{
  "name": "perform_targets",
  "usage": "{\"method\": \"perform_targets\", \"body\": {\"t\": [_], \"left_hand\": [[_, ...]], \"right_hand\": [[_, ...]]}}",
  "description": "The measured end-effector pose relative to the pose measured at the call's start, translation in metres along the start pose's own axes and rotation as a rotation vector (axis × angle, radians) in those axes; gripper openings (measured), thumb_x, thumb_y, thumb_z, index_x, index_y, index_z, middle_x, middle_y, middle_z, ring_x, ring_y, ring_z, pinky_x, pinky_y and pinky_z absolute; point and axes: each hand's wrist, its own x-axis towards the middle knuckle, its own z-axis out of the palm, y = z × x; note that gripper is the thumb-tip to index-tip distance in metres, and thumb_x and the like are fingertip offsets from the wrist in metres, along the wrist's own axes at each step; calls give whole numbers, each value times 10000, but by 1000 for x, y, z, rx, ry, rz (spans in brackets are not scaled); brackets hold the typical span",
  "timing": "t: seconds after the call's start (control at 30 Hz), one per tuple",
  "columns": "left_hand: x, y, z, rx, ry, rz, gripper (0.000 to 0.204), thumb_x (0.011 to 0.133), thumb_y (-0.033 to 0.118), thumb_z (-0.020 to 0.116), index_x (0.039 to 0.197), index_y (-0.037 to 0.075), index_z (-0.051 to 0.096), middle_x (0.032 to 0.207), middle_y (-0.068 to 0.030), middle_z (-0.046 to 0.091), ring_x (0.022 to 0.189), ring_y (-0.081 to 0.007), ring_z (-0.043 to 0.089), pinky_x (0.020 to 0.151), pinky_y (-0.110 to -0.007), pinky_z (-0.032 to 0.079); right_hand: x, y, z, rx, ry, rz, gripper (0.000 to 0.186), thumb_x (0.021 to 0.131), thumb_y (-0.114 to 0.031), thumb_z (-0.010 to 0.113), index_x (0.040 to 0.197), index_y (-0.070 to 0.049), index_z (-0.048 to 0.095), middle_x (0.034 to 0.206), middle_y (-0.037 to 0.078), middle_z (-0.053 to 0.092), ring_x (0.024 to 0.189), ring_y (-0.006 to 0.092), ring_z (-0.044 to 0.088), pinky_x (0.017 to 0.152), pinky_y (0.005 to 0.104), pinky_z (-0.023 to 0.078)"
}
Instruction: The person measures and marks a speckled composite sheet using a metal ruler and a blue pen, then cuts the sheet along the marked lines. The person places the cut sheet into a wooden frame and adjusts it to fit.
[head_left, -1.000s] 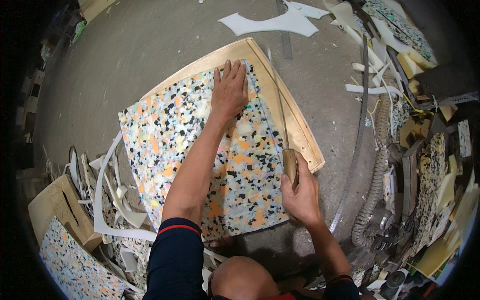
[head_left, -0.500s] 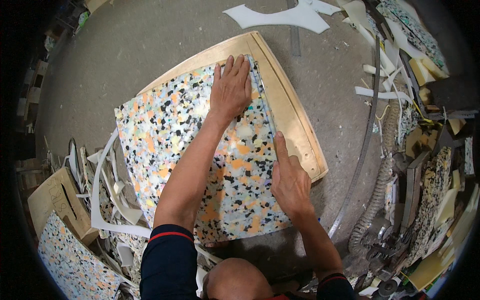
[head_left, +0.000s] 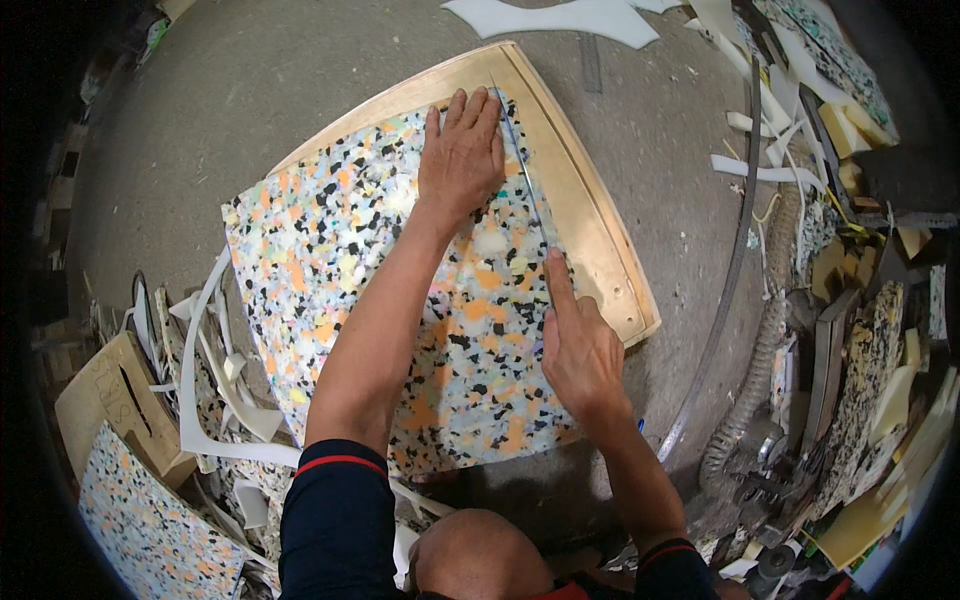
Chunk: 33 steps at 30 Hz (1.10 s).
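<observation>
A speckled foam sheet (head_left: 330, 280) in white, orange and black lies on a pale wooden board (head_left: 590, 260). My left hand (head_left: 462, 155) is spread flat on the foam near its far right corner, pressing on the top face. In my right hand (head_left: 583, 355) is a long thin-bladed knife (head_left: 527, 175), its handle mostly covered by my fingers. The index finger stretches forward along the handle. The blade runs along the right edge of the foam, passing just right of my left fingers, and its tip reaches over the board beyond the far corner.
White foam offcuts (head_left: 560, 22) lie on the floor at the far side. A long metal strip (head_left: 722, 290) and a ribbed hose (head_left: 780, 240) run along the right, beside piled scraps. To the left are white curved strips (head_left: 190, 390), a wooden panel (head_left: 110, 390) and another speckled foam piece (head_left: 150, 520).
The board and foam sit slightly higher in the picture. More of the knife blade shows now, with its tip past the foam's far corner. My left hand stays flat on the foam.
</observation>
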Motion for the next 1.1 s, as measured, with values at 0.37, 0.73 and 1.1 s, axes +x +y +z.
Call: {"method": "perform_targets", "body": {"t": [0.37, 0.73, 1.1], "left_hand": [[-3, 2, 3, 64, -16, 5, 465, 1047, 223, 379, 1465, 45, 475, 1558, -151, 449, 1483, -356, 357, 1226, -564, 224], [-4, 8, 0, 65, -23, 17, 460, 1053, 240, 385, 1461, 49, 478, 1555, -135, 455, 1483, -341, 358, 1219, -557, 229], [-3, 9, 6, 85, -11, 0, 475, 1059, 261, 401, 1479, 52, 474, 1557, -110, 456, 1484, -322, 353, 1216, -558, 226]], "right_hand": [[16, -7, -15, 28, -4, -3, 630, 979, -56, 508, 1579, -89, 319, 809, 202, 592, 678, 341, 624, 644, 485, 509], [2, -6, -22, 45, -23, 4, 611, 974, -73, 506, 1562, -97, 342, 788, 198, 605, 694, 353, 628, 656, 503, 494], [44, -3, -13, 44, 161, -136, 610, 947, -41, 540, 1535, -70, 383, 770, 203, 622, 699, 369, 639, 654, 508, 496]]}}
